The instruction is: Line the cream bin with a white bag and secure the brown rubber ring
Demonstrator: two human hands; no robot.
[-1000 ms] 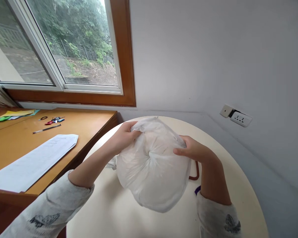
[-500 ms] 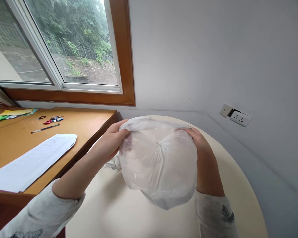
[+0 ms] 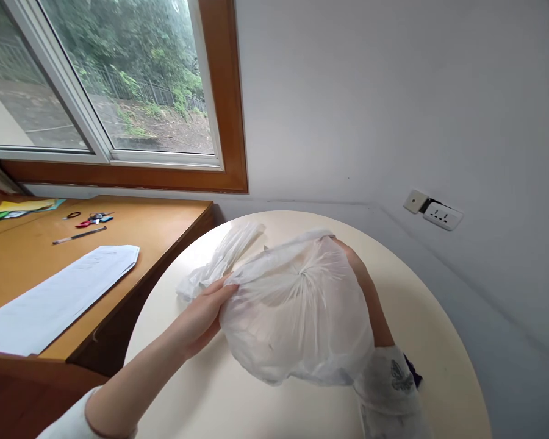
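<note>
Between my hands is a rounded, translucent white plastic bag (image 3: 297, 323), its film gathered into creases at the centre. What lies inside is hidden. My left hand (image 3: 210, 308) pinches the bag's left edge between thumb and fingers. My right hand (image 3: 350, 256) grips its upper right edge, with the fingertips mostly covered by the plastic. Behind my left hand, a second crumpled white plastic bag (image 3: 224, 253) lies on the round cream table (image 3: 187, 390).
A wooden desk (image 3: 165, 228) on the left carries paper sheets (image 3: 68, 299), a pen (image 3: 79, 235), keys (image 3: 98, 218) and coloured papers (image 3: 18, 207). Something dark purple (image 3: 412, 372) shows beside my right sleeve. The wall has a socket (image 3: 443, 216).
My left hand has moved down, tilting the bag's top edge lower on the left. More of the crumpled bag behind shows. The dark purple thing has come into sight by my right sleeve.
</note>
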